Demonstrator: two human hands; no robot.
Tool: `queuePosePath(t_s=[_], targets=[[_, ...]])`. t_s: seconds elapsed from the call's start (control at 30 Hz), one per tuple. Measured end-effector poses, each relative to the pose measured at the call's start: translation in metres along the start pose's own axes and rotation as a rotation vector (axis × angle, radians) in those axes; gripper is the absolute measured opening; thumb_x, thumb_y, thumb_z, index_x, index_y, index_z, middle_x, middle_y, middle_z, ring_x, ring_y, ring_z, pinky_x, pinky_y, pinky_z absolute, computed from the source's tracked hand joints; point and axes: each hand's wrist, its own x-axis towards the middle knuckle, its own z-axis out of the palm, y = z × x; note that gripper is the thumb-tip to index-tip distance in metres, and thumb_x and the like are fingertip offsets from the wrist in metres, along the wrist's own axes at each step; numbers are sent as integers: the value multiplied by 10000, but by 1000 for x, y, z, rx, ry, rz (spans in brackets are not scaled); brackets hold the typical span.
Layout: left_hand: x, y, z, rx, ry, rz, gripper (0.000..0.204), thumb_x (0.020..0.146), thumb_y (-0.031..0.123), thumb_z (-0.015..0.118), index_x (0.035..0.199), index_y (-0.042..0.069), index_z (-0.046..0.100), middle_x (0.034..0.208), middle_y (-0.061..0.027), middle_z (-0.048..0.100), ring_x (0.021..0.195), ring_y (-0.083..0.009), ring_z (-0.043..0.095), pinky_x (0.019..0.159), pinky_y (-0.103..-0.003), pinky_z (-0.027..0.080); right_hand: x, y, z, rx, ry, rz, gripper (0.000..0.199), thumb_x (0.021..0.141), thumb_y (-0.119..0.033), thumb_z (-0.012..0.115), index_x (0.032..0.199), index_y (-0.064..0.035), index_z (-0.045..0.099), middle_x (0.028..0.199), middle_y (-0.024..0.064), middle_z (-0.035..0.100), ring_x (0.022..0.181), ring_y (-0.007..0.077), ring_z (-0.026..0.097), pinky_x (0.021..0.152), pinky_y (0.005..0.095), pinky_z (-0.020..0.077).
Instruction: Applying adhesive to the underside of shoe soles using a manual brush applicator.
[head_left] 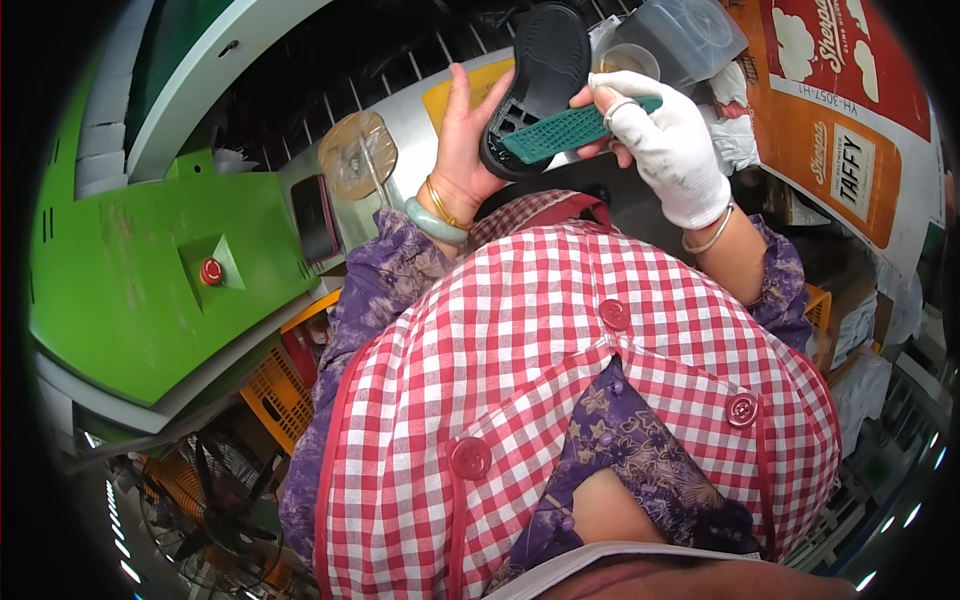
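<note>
My left hand (463, 145), bare, grips the edge of a black shoe sole (552, 55) near its heel, with the thumb raised. Open square cells show in the sole's heel end, which is tilted toward me. My right hand (672, 150) wears a white glove with bare fingertips poking out. It pinches a flat green strip with a raised lattice pattern (575, 130) by its right end. The strip's left end lies over the sole's heel cells; whether it is pressed in or only resting there I cannot tell.
To the left stands a green machine with a red push button (211, 271). A dark phone (315, 218) and a round brown-topped container with a stick (358, 155) sit beside it. A clear plastic box (690, 40) and a cup (632, 62) are beyond my right hand. A fan (212, 510) stands lower left.
</note>
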Motion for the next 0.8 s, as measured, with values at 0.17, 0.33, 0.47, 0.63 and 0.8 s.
queuePosePath(t_s=[0.17,0.33,0.47,0.63,0.8], targets=[[6,5,-5,254,-18,-143,903,827,746,148,1402,57,249,1256,-216,473,1044,-320,584,782,-404,556,25,-7,-10,-161,-158,58,270,910,-262,516,1029,-45,626,696,31,637,551,27,545,470,164,377],[1,14,-1,366,-59,-264,845,841,724,137,1382,93,287,1146,-220,540,932,-341,633,680,-363,592,40,-17,-3,-282,-256,135,302,907,-288,508,1080,-66,618,621,40,629,458,21,460,433,165,358],[0,23,-3,369,-82,-283,719,886,655,221,1343,111,332,1076,-206,567,809,-344,660,578,-392,604,49,-31,5,-307,-389,142,320,900,-331,537,1058,-63,612,639,34,623,455,-2,442,420,141,320],[4,31,-18,496,-91,-349,752,840,708,282,1377,182,299,1127,-180,556,915,-366,630,717,-458,576,62,-18,10,-343,-463,65,317,918,-288,530,1083,-29,606,799,47,654,586,28,577,439,147,375],[-1,41,-8,593,-98,-405,813,838,700,336,1362,78,333,1145,-204,541,936,-250,631,723,-400,578,67,-23,6,-184,-603,0,216,888,-177,547,962,8,630,912,111,653,623,124,614,618,200,473]])
